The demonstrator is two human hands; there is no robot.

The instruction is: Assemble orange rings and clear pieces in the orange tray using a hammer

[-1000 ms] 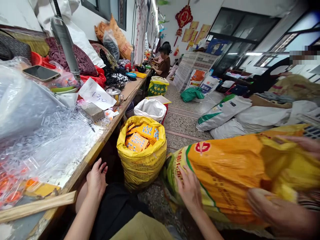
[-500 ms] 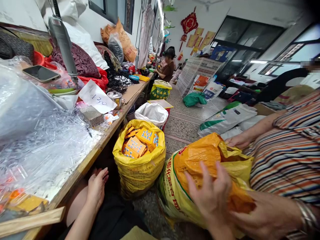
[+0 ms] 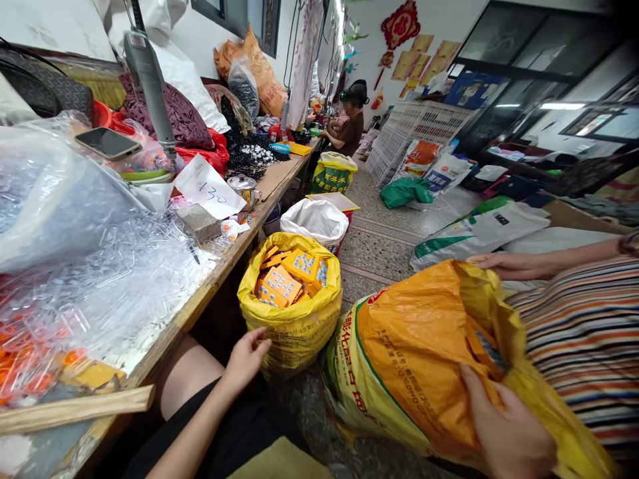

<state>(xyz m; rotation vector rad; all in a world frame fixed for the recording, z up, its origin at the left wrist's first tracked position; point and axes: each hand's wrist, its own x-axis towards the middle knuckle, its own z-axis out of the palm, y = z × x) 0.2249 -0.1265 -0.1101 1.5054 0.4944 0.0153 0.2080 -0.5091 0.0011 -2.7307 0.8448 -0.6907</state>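
Resting our left hand (image 3: 247, 356), loosely open, against yellow sack (image 3: 294, 326); right hand unseen; co-worker's hand (image 3: 504, 432) grips orange sack (image 3: 419, 359) near right.

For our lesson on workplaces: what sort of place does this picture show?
Probably a small hand-assembly or packing workshop: a long workbench heaped with clear plastic parts, a yellow sack full of orange packets on the floor, and another person seated farther along the bench.

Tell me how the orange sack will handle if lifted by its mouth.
Probably floppy: the orange sack creases and folds under the right hand. Likely heavy, as its body bulges on the floor. Its glossy weave may slip.
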